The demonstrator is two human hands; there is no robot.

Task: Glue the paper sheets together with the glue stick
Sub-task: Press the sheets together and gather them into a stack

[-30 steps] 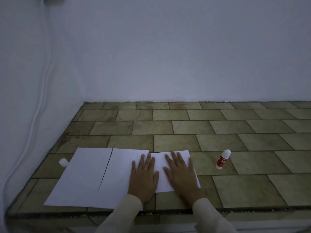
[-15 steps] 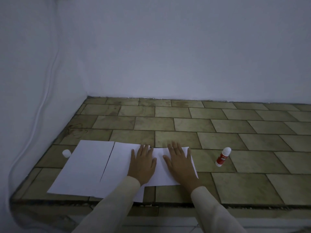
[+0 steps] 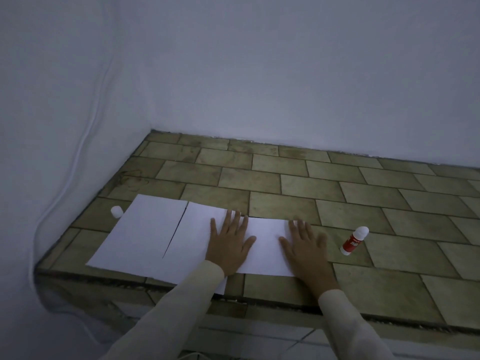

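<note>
Three white paper sheets lie side by side on the tiled ledge (image 3: 285,183): a left sheet (image 3: 140,235), a middle sheet (image 3: 194,237) and a smaller right sheet (image 3: 267,245) overlapping the middle one. My left hand (image 3: 228,245) lies flat, fingers spread, over the seam between the middle and right sheets. My right hand (image 3: 304,248) presses flat on the right sheet's right edge. The red glue stick (image 3: 354,240) with a white top lies on the tiles right of my right hand. Its white cap (image 3: 116,211) sits by the left sheet's far corner.
White walls close the ledge at the back and on the left. A white cable (image 3: 78,157) runs down the left wall. The ledge's front edge (image 3: 259,302) is just below the sheets, with a drop beneath it.
My right hand has slid rightward along the small sheet, so the hands are farther apart. The view has tilted and shifted; sheets, glue stick and cap stay put.
</note>
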